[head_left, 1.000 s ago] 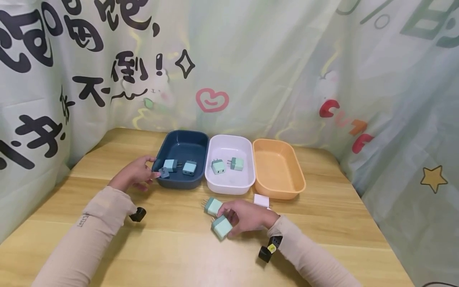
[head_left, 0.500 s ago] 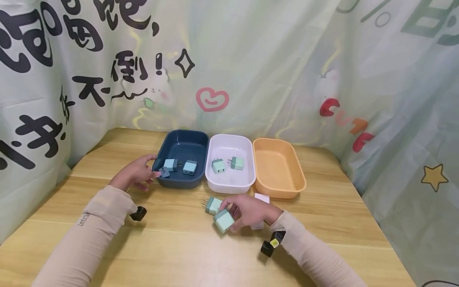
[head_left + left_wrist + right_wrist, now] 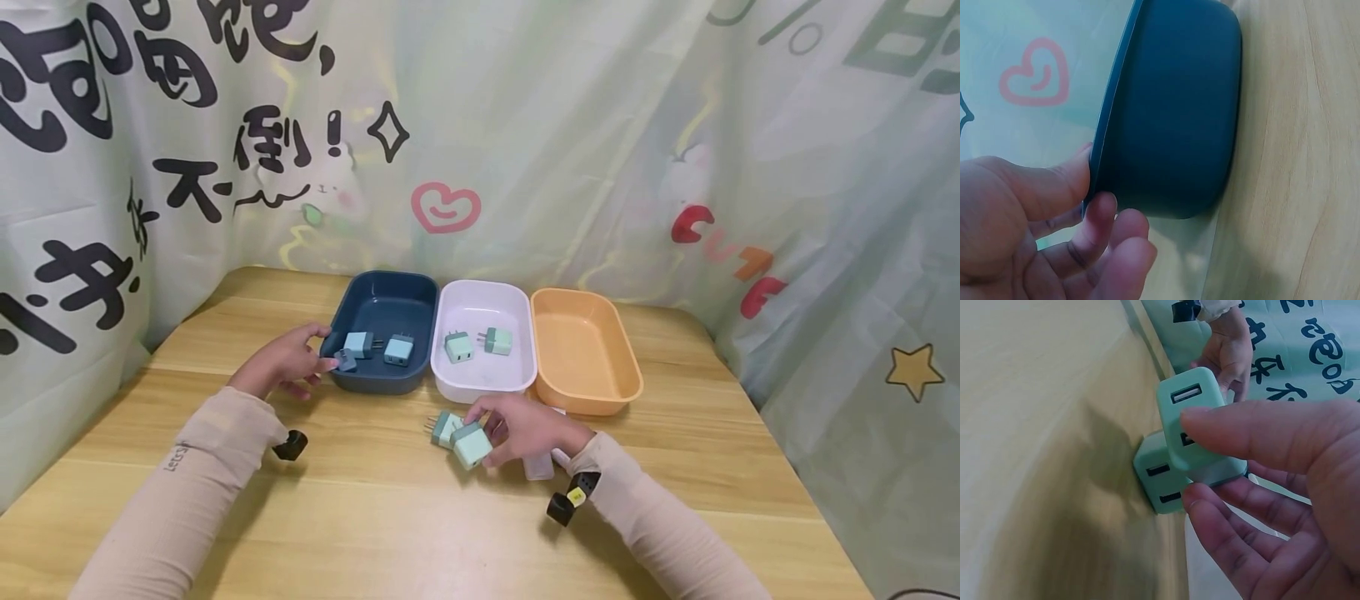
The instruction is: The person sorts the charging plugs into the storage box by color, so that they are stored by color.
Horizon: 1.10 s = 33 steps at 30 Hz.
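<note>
My left hand [image 3: 287,360] pinches the near-left rim of the dark blue tray [image 3: 393,384] between thumb and fingers, plain in the left wrist view. Inside that tray lie two light blue USB chargers [image 3: 398,350] and a darker grey-blue one [image 3: 346,360] by the fingertips. Between thumb and fingers, my right hand [image 3: 528,432] holds a mint-green USB charger [image 3: 1194,419], its two ports facing the right wrist camera. Just behind it, a second mint-green charger [image 3: 444,427] sits on the table. White chargers [image 3: 538,467] lie partly hidden beneath the right hand.
A white tray [image 3: 483,389] with two mint-green chargers [image 3: 498,341] stands beside the blue one. To its right is an orange tray [image 3: 588,398]. A printed curtain [image 3: 555,150] hangs behind the wooden table [image 3: 360,517].
My right hand has raised the mint-green charger and carried it slightly away from the front edge, toward the trays. The left hand keeps its place on the blue tray's rim.
</note>
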Available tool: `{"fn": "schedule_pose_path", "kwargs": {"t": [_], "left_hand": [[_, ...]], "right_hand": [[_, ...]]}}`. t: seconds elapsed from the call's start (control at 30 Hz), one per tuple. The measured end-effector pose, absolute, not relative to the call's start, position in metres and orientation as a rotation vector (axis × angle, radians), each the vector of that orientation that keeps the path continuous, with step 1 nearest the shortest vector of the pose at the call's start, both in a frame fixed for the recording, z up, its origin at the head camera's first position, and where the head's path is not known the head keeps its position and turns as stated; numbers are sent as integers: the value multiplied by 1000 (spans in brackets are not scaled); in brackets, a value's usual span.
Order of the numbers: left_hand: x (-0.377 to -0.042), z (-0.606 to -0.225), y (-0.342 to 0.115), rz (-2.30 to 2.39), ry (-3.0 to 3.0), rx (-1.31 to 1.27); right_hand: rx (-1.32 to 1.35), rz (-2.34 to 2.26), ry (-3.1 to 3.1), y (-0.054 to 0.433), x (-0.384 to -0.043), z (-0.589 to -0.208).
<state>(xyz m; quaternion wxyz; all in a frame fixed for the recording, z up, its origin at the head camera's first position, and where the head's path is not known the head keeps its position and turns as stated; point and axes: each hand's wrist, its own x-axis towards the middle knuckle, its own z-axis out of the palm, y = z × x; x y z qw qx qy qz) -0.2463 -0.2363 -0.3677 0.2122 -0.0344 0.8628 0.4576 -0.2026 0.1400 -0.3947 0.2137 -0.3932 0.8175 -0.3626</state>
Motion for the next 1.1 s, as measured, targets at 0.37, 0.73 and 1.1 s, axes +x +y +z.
{"fn": "schedule_pose_path", "kwargs": {"t": [0.37, 0.73, 1.1], "left_hand": [[-244, -369, -237, 1230, 2411, -88], [-245, -364, -234, 1229, 2415, -95], [-248, -364, -236, 1224, 2411, -98]], "right_hand": [[-1058, -1028, 2296, 140, -208, -390], [-1010, -1035, 2341, 141, -218, -383], [-976, -1052, 2348, 141, -222, -376]]}}
